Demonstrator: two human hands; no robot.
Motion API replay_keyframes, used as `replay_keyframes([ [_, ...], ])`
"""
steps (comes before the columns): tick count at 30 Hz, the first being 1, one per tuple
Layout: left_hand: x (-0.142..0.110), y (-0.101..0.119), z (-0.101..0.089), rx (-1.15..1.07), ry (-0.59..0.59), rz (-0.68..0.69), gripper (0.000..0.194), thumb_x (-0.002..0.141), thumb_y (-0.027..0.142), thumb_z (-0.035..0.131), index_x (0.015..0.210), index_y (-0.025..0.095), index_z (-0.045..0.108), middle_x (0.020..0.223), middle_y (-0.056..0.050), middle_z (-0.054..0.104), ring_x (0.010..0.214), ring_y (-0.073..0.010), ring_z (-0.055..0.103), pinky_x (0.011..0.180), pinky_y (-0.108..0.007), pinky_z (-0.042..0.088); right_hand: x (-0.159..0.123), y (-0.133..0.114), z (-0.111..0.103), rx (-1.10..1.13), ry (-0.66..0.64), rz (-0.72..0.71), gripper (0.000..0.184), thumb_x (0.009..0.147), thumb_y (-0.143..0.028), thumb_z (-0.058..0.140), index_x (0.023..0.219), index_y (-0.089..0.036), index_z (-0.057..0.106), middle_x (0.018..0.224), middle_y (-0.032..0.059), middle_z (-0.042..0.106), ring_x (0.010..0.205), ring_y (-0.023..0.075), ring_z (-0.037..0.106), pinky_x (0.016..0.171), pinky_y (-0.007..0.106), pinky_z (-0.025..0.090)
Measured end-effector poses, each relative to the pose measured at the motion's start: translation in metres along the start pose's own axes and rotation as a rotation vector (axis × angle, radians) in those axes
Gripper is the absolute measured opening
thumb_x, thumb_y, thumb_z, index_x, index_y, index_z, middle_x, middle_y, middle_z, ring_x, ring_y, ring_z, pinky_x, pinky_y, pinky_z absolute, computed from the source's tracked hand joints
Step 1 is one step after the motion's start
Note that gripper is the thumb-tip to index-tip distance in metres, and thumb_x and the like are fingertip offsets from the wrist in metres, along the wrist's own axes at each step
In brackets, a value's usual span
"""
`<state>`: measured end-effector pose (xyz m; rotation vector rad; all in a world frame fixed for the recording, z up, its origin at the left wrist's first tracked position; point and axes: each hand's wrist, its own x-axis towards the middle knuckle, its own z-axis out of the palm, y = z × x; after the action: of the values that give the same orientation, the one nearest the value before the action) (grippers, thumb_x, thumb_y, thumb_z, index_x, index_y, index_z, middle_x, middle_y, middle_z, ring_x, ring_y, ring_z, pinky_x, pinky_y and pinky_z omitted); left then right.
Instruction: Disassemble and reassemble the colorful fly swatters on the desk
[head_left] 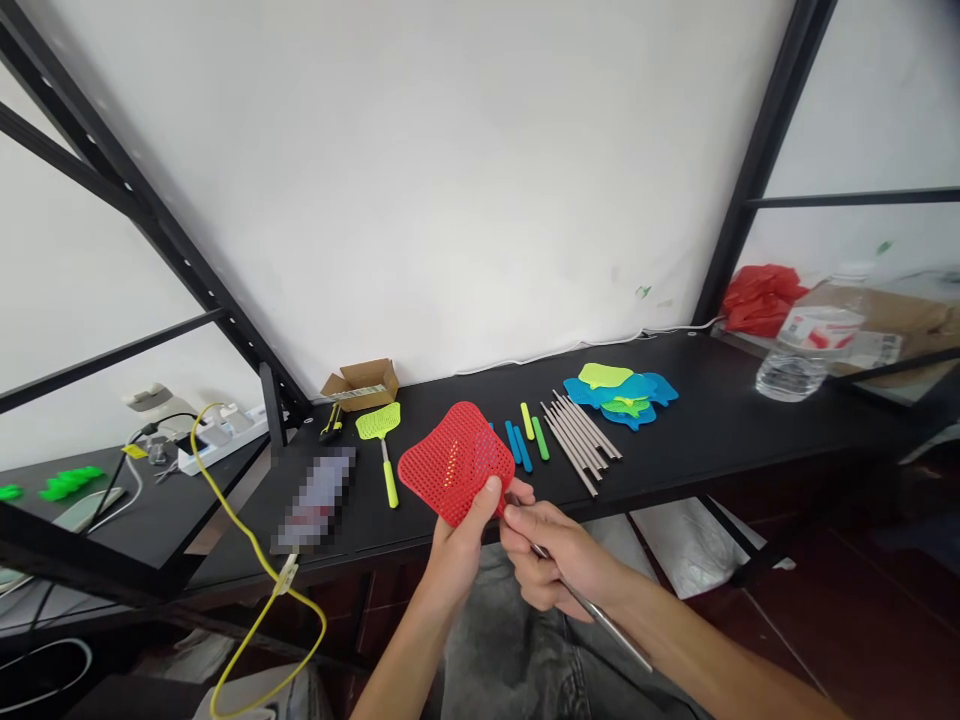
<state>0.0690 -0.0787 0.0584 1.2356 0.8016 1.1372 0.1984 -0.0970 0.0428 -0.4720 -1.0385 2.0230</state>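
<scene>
A red fly swatter head [454, 460], square and full of small holes, is held up over the table's front edge. My left hand [469, 520] grips its lower edge, thumb pressed on the face. My right hand [551, 555] is closed around a metal rod [619, 638] at the red head's neck; my fingers hide how far the two are joined. Behind them lie several metal rods [577, 440] side by side, and blue handle grips [517, 446], a yellow grip [527, 421] and a green grip [540, 438]. A whole yellow-green fly swatter [382, 450] rests to the left.
Blue and yellow-green swatter heads [622, 390] are piled at the back right. A water bottle [802, 350] stands farther right. An open cardboard box [361, 385], a blurred-out flat object [315, 500] and a yellow cable [240, 520] are on the left. Black shelf posts [750, 180] flank the table.
</scene>
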Motion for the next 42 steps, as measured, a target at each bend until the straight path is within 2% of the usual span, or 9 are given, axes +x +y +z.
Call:
replay_keyframes([
  [6,0.013,0.036,-0.034,-0.324,0.193,0.190,0.026,0.089,0.043,0.060,0.080,0.019,0.065,0.075,0.000,0.059,0.062,-0.0099,0.051,0.061,-0.023,0.044,-0.014,-0.006,-0.003,0.067,-0.052,0.042,0.046,0.088,-0.060,0.056,0.067,-0.022,0.040,0.039,-0.0135,0.023,0.029,0.0052,0.012,0.031,0.020,0.014],
  [9,0.017,0.054,-0.060,-0.286,0.381,0.326,0.020,0.085,0.038,0.066,0.082,0.018,0.063,0.077,0.001,0.056,0.064,-0.0090,0.050,0.058,-0.020,0.042,-0.012,-0.025,-0.032,-0.302,0.215,-0.130,0.042,0.092,-0.056,0.050,0.073,-0.019,0.052,0.042,-0.0103,0.032,0.033,0.0064,0.020,0.035,0.021,0.016],
  [14,0.015,0.053,-0.056,-0.182,0.305,0.261,0.026,0.085,0.043,0.065,0.084,0.017,0.064,0.073,0.000,0.055,0.063,-0.0109,0.050,0.054,-0.022,0.040,0.024,-0.067,-0.093,-1.073,0.788,-0.333,0.029,0.093,-0.033,0.044,0.112,-0.019,0.061,0.066,-0.0015,0.057,0.050,0.0136,0.047,0.049,0.025,0.031],
  [22,0.015,0.043,-0.050,-0.171,0.296,0.218,0.024,0.087,0.041,0.063,0.087,0.017,0.066,0.075,-0.001,0.058,0.063,-0.0105,0.051,0.054,-0.022,0.039,0.073,-0.080,-0.119,-1.782,0.956,0.012,0.028,0.090,-0.021,0.051,0.114,-0.019,0.065,0.106,0.0136,0.068,0.093,0.0284,0.063,0.070,0.033,0.040],
  [26,0.013,0.041,-0.049,-0.106,0.287,0.229,0.026,0.090,0.042,0.058,0.086,0.018,0.067,0.071,0.000,0.058,0.060,-0.0102,0.050,0.054,-0.023,0.039,0.067,-0.080,-0.106,-1.657,0.930,-0.152,0.024,0.092,-0.027,0.052,0.107,-0.019,0.068,0.110,0.0133,0.066,0.097,0.0275,0.062,0.075,0.034,0.043],
  [29,0.013,0.030,-0.040,0.048,0.187,0.151,0.032,0.091,0.044,0.056,0.083,0.016,0.068,0.066,-0.001,0.057,0.058,-0.0106,0.050,0.055,-0.023,0.040,0.054,-0.077,-0.075,-1.175,0.625,-0.329,0.034,0.096,-0.041,0.047,0.112,-0.019,0.066,0.102,0.0103,0.069,0.084,0.0210,0.064,0.063,0.028,0.046],
  [34,0.010,0.009,-0.020,0.291,-0.163,-0.010,0.036,0.091,0.048,0.055,0.083,0.014,0.067,0.071,-0.003,0.061,0.060,-0.0113,0.051,0.056,-0.023,0.040,0.032,-0.056,-0.036,-0.614,0.249,-0.222,0.063,0.083,-0.051,0.066,0.134,-0.018,0.052,0.078,0.0023,0.066,0.051,0.0110,0.055,0.039,0.021,0.036],
  [38,0.012,0.012,-0.029,0.534,-0.238,0.018,0.040,0.090,0.052,0.054,0.081,0.015,0.067,0.070,-0.001,0.061,0.062,-0.0119,0.051,0.057,-0.023,0.038,0.022,-0.066,-0.062,-0.556,0.540,-0.255,0.065,0.073,-0.045,0.076,0.127,-0.016,0.055,0.074,0.0011,0.066,0.041,0.0083,0.049,0.034,0.019,0.034],
  [42,0.025,0.019,-0.075,0.940,0.162,0.107,0.037,0.092,0.051,0.050,0.100,0.020,0.069,0.087,-0.003,0.067,0.079,-0.0183,0.061,0.072,-0.027,0.044,0.000,-0.109,-0.117,-0.600,0.949,-0.361,0.065,0.069,-0.044,0.076,0.124,-0.016,0.058,0.072,0.0025,0.066,0.046,0.0120,0.054,0.040,0.023,0.042],
])
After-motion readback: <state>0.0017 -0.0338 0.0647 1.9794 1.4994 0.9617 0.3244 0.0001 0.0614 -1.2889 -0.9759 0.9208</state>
